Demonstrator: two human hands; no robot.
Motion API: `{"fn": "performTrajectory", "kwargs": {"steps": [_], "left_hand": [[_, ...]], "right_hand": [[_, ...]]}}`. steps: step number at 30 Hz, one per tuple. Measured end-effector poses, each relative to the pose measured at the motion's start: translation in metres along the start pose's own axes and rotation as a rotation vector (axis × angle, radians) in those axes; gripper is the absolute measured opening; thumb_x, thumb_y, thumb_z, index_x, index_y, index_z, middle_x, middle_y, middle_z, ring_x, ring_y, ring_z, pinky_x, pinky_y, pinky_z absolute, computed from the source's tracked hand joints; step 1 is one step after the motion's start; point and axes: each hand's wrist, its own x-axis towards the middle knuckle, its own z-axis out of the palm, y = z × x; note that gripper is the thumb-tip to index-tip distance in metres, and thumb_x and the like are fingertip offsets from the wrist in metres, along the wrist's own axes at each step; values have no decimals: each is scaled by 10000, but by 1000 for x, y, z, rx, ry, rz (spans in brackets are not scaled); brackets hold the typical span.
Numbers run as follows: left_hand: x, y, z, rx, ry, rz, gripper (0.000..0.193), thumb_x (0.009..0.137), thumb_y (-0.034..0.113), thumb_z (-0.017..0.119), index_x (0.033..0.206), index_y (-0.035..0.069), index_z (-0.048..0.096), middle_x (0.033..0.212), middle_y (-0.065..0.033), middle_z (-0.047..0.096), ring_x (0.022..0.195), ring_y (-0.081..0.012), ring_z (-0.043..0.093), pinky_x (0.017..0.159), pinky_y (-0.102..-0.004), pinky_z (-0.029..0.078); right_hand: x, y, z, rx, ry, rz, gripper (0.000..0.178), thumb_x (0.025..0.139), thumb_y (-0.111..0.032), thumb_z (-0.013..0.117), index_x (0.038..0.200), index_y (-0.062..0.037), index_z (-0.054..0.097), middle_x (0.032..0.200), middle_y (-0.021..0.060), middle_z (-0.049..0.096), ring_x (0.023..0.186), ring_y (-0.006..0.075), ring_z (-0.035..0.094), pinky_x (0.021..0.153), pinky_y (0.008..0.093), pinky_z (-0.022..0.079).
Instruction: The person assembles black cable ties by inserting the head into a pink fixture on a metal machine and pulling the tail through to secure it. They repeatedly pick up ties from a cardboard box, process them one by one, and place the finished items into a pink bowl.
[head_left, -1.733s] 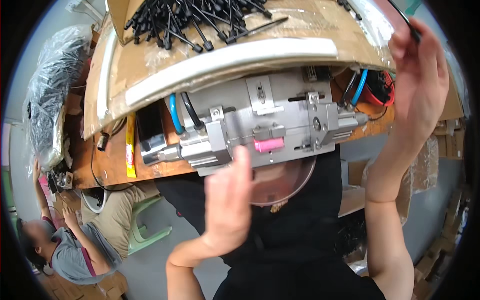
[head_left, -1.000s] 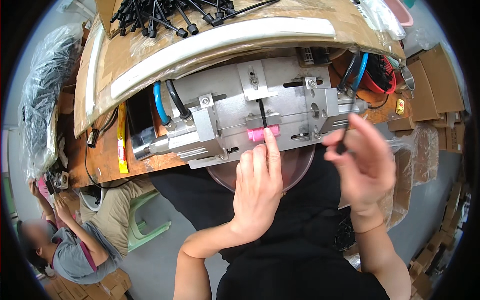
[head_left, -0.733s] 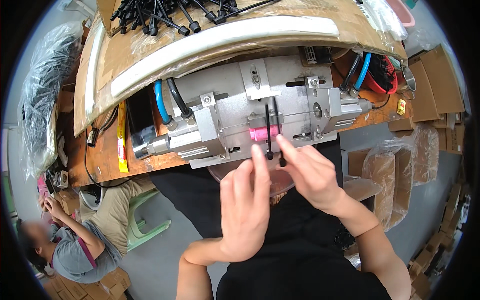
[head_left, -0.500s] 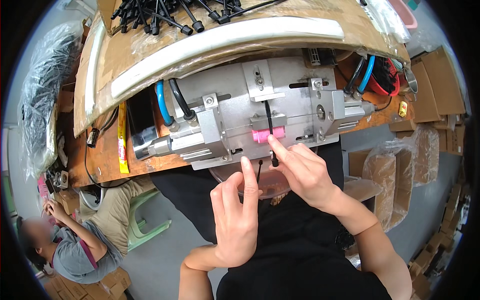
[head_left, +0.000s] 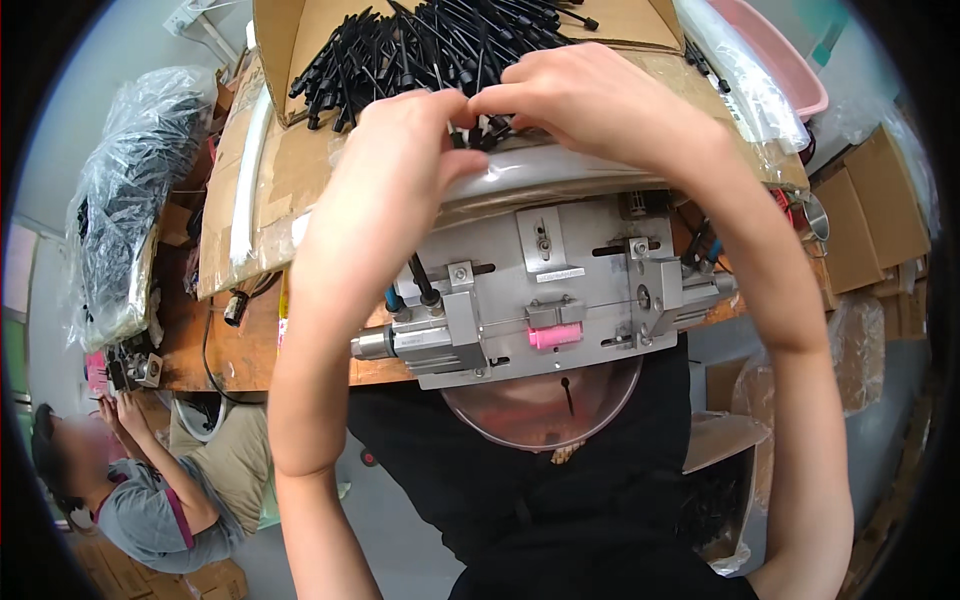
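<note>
Both my hands are over a heap of thin black plastic rods with wider capped ends [head_left: 345, 75], in an open cardboard box. My left hand [head_left: 400, 130] is at the heap's near edge, thumb and forefinger apart, with a few black ends in the gap. Just right of it, my right hand [head_left: 570, 95] has its fingers bent together over black rod ends; its grip is partly hidden. Below them stands a metal clamping fixture [head_left: 590, 275] with a pink block [head_left: 555, 336] at its front. No rod lies across the block. Under the fixture, a clear bowl [head_left: 470, 415] holds a small black piece [head_left: 568, 395].
A flattened cardboard sheet [head_left: 225, 215] with white foam strips covers the wooden bench [head_left: 190, 350]. A plastic-wrapped bundle of black parts [head_left: 130, 200] is at the left. A seated co-worker [head_left: 150, 500] works lower left. Cartons [head_left: 860, 215] stand at the right.
Both hands have moved from the fixture's front up to the rod heap. The black rod that lay across the pink block is gone from it. The view has shifted, showing more of the box.
</note>
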Motion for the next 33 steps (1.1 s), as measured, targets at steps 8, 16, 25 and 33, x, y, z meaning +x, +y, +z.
{"fn": "performTrajectory", "kwargs": {"steps": [8,16,25,33], "left_hand": [[4,-14,-1,-61,-8,-99,241,799,80,721,1030,43,663,712,8,522,641,-77,470,597,-243,413],[10,-16,-11,41,-51,71,89,810,77,699,872,16,683,747,-69,592,649,-170,542,602,-292,427],[2,-17,-21,-149,-290,-103,173,813,72,702,976,17,684,864,-78,656,735,-170,611,704,-288,492],[1,-14,-20,-12,-208,-29,181,818,40,684,999,28,686,867,-66,649,752,-142,609,734,-288,508]], "right_hand": [[0,22,-6,215,-146,-13,114,776,-70,674,874,-80,616,721,88,632,704,288,626,619,391,479],[-10,19,-9,106,-121,43,74,827,-143,665,877,-96,638,701,95,637,695,306,624,627,401,469],[-11,17,-6,175,-172,141,94,820,-149,668,871,-73,647,614,97,586,626,289,595,601,398,443],[2,15,-28,375,-380,357,125,805,-109,687,801,-3,622,497,71,501,496,193,503,513,355,392]]}}
